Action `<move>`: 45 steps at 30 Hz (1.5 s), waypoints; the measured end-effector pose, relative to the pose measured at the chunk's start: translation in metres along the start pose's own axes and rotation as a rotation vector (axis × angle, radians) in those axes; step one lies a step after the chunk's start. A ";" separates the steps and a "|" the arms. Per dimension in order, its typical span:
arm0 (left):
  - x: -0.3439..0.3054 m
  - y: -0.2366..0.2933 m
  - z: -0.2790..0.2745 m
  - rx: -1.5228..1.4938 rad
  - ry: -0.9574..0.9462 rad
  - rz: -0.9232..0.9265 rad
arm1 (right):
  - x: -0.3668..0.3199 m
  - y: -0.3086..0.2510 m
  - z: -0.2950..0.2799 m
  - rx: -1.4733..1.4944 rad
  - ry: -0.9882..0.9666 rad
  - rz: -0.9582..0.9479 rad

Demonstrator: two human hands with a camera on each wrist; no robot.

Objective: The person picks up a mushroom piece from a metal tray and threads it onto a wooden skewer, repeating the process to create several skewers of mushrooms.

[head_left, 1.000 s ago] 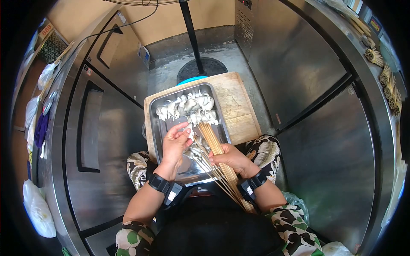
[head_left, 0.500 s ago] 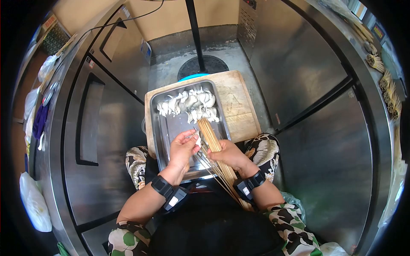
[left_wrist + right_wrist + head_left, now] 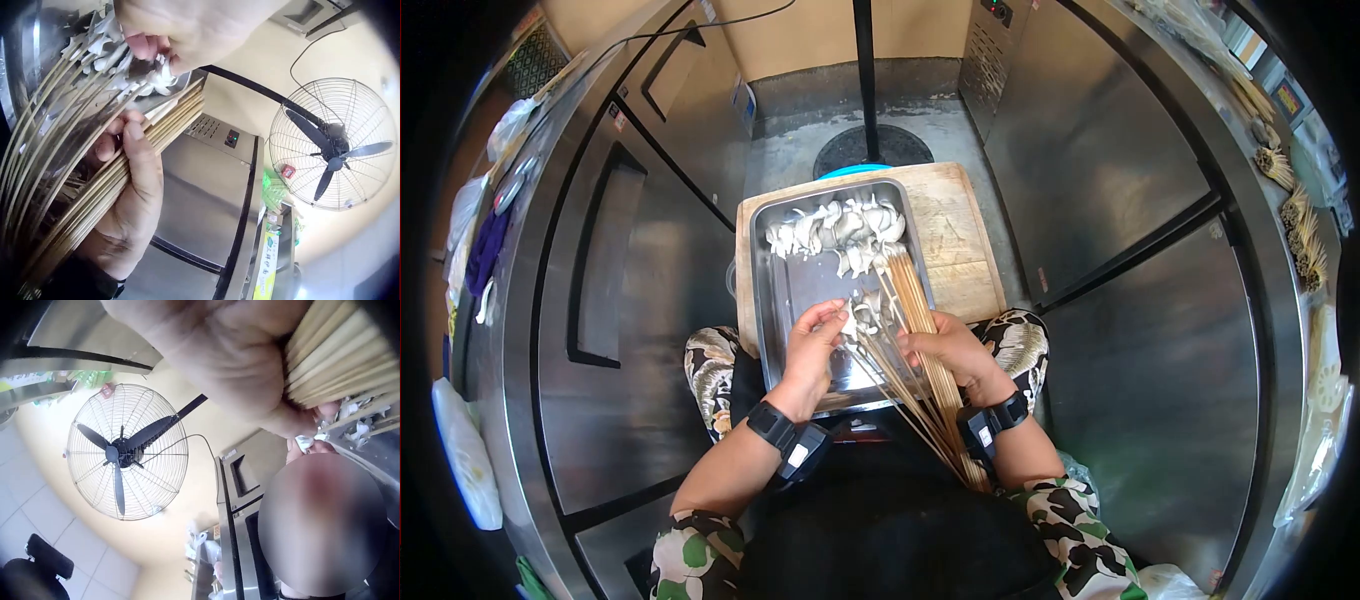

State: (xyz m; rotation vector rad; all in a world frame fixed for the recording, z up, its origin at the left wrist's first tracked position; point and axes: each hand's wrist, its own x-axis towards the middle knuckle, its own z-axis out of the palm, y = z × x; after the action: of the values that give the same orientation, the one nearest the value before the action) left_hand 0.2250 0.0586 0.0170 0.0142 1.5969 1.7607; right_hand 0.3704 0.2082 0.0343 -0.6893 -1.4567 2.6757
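My right hand (image 3: 953, 350) grips a thick bundle of bamboo skewers (image 3: 920, 310), its thumb laid across them. Thinner skewers (image 3: 37, 125) fan out to the left of the bundle, with soft white-grey food pieces (image 3: 867, 312) threaded near their tips. With thumb and fingertips, my left hand (image 3: 805, 352) pinches a white-grey food piece (image 3: 164, 76) at the tip of one skewer. Both hands are over the near part of a metal tray (image 3: 800, 285). More threaded white-grey pieces (image 3: 840, 228) lie in rows at the tray's far end.
Under the tray is a wooden board (image 3: 960, 230), wider on the right. Steel cabinets (image 3: 1140, 200) stand close on both sides. Beyond the board, a black pole (image 3: 866, 80) rises from a round base; a wire-caged fan (image 3: 334, 150) shows in the wrist views.
The left hand has drawn toward me and then shifted slightly left, still pinching at a piece. The bundle's tips have moved right and away, leaving the threaded pieces more visible between the hands.
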 end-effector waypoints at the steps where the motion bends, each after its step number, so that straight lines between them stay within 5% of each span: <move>1: -0.002 0.000 0.000 -0.004 -0.021 0.020 | -0.001 -0.001 -0.002 0.016 0.007 0.009; 12: 0.015 -0.015 0.012 0.591 0.127 0.267 | 0.009 0.016 -0.004 -0.032 -0.002 0.046; 18: 0.055 0.012 0.000 0.322 0.032 0.203 | 0.012 0.020 -0.012 -0.006 -0.035 0.043; 23: 0.118 0.021 -0.008 0.484 -0.030 -0.013 | 0.010 0.017 -0.010 0.041 -0.023 0.047; 32: 0.154 -0.010 -0.005 0.544 0.053 -0.029 | 0.009 0.018 -0.013 0.103 -0.026 0.062; 38: 0.132 0.009 -0.024 0.518 0.071 0.164 | 0.012 0.021 -0.015 0.071 -0.066 0.050; 45: 0.048 0.059 0.006 -0.006 -0.138 0.002 | 0.009 0.018 -0.012 0.047 -0.101 0.042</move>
State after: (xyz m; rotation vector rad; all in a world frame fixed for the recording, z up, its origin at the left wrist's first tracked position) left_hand 0.1632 0.0916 0.0477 0.1319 1.4924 1.7278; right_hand 0.3700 0.2095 0.0115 -0.5972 -1.4115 2.8052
